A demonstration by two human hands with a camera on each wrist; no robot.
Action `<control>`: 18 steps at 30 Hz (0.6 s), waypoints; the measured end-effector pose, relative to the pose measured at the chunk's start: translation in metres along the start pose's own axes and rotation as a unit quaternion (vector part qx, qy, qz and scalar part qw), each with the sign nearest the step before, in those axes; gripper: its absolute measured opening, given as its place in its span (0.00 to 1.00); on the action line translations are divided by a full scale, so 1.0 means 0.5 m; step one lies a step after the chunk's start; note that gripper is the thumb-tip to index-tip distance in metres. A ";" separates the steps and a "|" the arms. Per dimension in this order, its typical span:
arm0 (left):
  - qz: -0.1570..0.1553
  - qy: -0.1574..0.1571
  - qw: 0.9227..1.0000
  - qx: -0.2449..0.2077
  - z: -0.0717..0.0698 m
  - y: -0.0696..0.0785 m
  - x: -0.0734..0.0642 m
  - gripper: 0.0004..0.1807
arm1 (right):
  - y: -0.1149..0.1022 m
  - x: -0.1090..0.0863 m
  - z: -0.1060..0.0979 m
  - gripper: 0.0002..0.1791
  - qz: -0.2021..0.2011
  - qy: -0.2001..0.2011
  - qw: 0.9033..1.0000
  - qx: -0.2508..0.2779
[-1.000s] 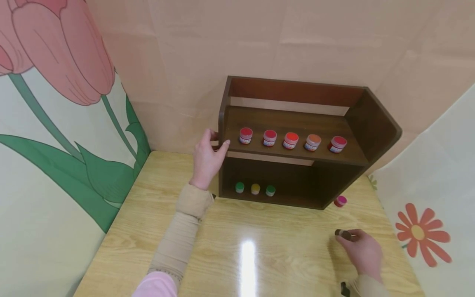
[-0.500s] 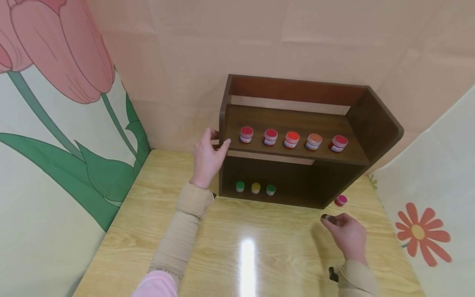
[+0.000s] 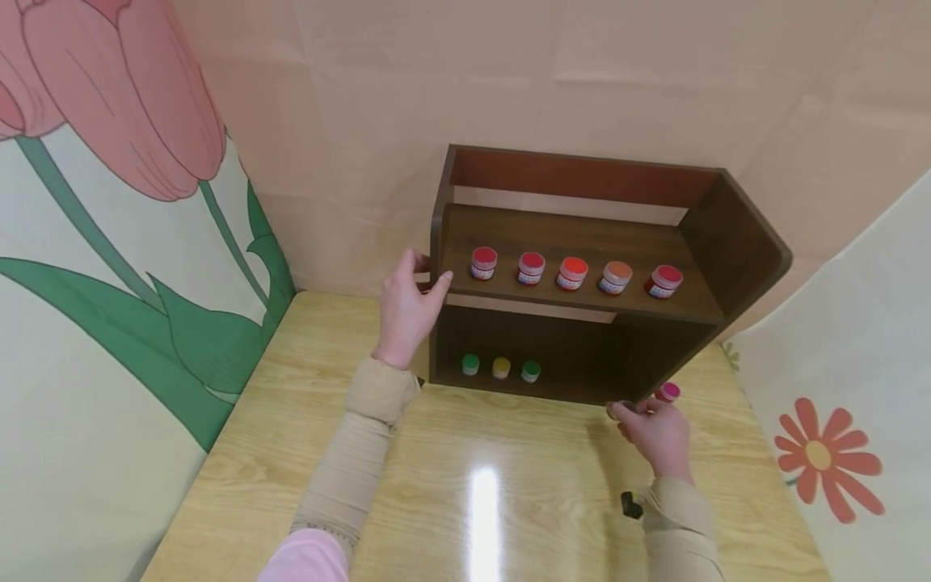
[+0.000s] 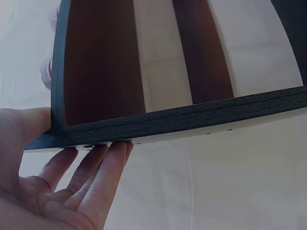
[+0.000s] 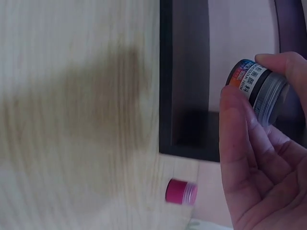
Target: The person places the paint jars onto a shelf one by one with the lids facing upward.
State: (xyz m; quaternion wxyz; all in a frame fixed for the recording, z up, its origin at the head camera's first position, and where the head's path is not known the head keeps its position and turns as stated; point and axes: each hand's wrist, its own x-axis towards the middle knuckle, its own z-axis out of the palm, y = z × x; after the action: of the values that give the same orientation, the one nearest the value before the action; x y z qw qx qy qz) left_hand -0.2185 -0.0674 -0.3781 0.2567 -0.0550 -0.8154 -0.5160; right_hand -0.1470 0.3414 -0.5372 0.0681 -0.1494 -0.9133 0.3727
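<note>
A dark brown wooden shelf unit (image 3: 582, 234) stands at the back of the table. My left hand (image 3: 406, 305) grips its left side panel (image 4: 100, 62), thumb on the front edge and fingers (image 4: 105, 172) flat on the outer face. My right hand (image 3: 658, 432) pinches a small dark-lidded jar (image 3: 620, 410) with a printed label (image 5: 259, 88), just in front of the shelf's lower right corner. Several jars with red and orange lids (image 3: 572, 273) line the upper shelf. Two green-lidded jars and a yellow one (image 3: 500, 369) stand on the bottom shelf.
A pink-lidded jar (image 3: 667, 392) stands on the wooden table (image 3: 509, 485) beside the shelf's right corner, close to my right hand, and shows as the pink jar (image 5: 181, 191) in the right wrist view. Flower-printed cloth walls (image 3: 109, 242) enclose the table on the left, back and right.
My right hand has carried the dark-lidded jar left and away from me, up to the shelf's lower front edge. The left hand has not moved.
</note>
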 end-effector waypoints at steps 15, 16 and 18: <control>0.000 -0.002 1.000 -0.004 0.002 -0.003 0.002 0.16 | -0.059 0.052 0.025 0.27 -0.049 -0.038 0.996 -0.070; 0.000 -0.003 1.000 -0.005 0.002 -0.004 0.002 0.16 | -0.063 0.057 0.028 0.27 -0.048 -0.042 0.995 -0.073; 0.001 -0.002 1.000 -0.004 0.002 -0.004 0.002 0.16 | -0.069 0.068 0.034 0.28 -0.042 -0.059 0.994 -0.078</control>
State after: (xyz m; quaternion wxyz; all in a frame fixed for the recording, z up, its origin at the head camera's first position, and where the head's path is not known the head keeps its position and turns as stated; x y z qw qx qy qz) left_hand -0.2206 -0.0676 -0.3796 0.2553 -0.0582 -0.8140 -0.5184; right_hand -0.1909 0.3179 -0.5244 0.0182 -0.0940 -0.9473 0.3056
